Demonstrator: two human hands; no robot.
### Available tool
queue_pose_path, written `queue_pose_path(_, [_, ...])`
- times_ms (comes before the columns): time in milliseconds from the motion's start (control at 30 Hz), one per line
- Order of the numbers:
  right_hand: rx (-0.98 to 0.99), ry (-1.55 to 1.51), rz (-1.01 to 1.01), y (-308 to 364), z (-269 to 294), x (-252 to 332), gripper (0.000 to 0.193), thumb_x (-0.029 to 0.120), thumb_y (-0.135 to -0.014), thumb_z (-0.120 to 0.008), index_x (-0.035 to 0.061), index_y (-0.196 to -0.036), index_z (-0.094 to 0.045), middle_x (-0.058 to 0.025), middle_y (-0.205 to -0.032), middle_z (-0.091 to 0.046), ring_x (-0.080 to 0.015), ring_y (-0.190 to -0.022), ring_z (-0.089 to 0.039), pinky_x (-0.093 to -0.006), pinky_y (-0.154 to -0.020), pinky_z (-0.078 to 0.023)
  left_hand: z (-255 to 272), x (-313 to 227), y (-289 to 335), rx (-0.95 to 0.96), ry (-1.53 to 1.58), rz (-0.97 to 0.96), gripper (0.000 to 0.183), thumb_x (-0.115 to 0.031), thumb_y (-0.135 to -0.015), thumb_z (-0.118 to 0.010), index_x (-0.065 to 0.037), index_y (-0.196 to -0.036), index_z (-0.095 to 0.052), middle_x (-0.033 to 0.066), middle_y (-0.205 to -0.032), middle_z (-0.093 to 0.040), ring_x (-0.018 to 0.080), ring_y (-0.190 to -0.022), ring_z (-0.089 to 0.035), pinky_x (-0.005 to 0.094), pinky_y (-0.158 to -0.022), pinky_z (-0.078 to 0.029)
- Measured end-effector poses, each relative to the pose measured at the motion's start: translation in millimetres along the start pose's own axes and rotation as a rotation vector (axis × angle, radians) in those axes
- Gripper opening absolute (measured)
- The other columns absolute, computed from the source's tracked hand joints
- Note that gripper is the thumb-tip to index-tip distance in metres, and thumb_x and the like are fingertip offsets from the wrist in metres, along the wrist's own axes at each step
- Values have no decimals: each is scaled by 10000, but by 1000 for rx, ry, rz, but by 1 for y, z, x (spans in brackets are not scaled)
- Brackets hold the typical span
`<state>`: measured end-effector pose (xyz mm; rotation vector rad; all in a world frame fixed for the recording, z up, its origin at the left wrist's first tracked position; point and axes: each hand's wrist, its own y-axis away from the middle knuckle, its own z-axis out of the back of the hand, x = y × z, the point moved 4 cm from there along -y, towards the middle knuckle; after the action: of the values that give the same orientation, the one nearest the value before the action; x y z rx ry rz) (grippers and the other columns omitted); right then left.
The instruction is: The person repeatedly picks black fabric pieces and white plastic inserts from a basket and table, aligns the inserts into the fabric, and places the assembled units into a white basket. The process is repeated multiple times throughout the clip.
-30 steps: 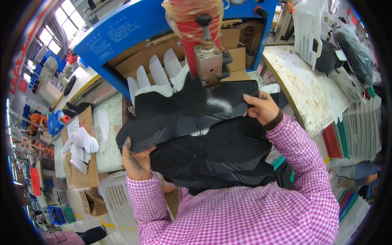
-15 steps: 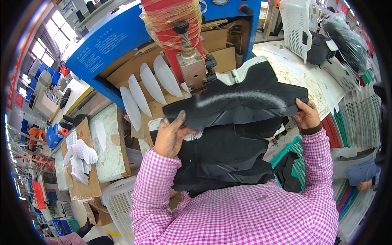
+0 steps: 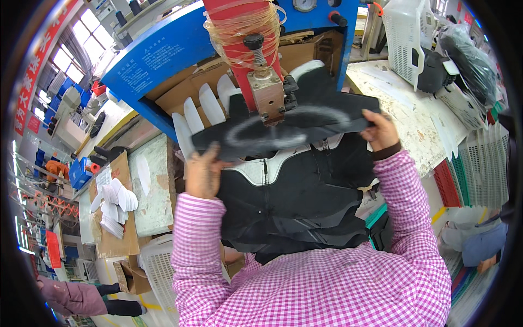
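Note:
A black fabric panel with a pale ring-like smear stretches between my hands, blurred by motion. Its left end is pinched by my left hand, and its right end by my right hand. The panel's middle lies at the metal head of a red and blue machine, which covers part of it; whether they touch I cannot tell. Nearer to me is a stack of black panels with white lining at the far edge. White curved pieces stand in the machine's cardboard-lined opening, left of the head.
More white pieces lie piled on cardboard at the left. White baskets and a bagged black bundle occupy the right-hand table. A green basket is near my right forearm. Other people show at lower left and right.
Both hands have moved left with the panel, the right one most, and the panel now reaches under the machine head. More of the stack's white lining shows. A person has come into view at lower left.

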<state>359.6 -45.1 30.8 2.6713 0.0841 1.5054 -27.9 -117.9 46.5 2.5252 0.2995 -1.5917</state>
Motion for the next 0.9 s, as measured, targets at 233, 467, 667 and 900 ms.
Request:
queue_pose_path(233, [-197,155,-68,36,25,1,273,81,-803,-597,-36,-1040,-531,-122,-834,-651,-186,-611,-651,-203,-403,-433,12,18,34,-60,28,67,312,53,-807,-605,39,-1091,-475,158,-968,-622,254,-797,-667,349,-598,-597])
queue_pose_path(467, [155,-2,-142,3,-59,-46,193,66,-797,-646,8,-940,-529,-103,-845,-650,-192,-595,-637,-222,-408,-389,69,-35,44,-296,-24,-114,227,23,-832,-601,24,-1027,-485,172,-997,-631,270,-888,-658,377,-685,-600])
queue_pose_path(667, [60,100,12,22,13,9,269,54,-815,-536,-21,-1073,-535,-124,-898,-659,-172,-650,-661,-224,-489,-515,-2,22,34,35,108,4,229,66,-810,-610,28,-1010,-507,134,-946,-627,235,-749,-668,341,-588,-587])
queue_pose_path(900, [236,116,-143,10,-36,-35,234,63,-828,-596,16,-1049,-534,-117,-825,-639,-211,-614,-647,-226,-400,-403,59,-13,33,-177,40,-124,312,61,-819,-591,7,-1096,-458,156,-1007,-624,242,-819,-667,341,-635,-599])
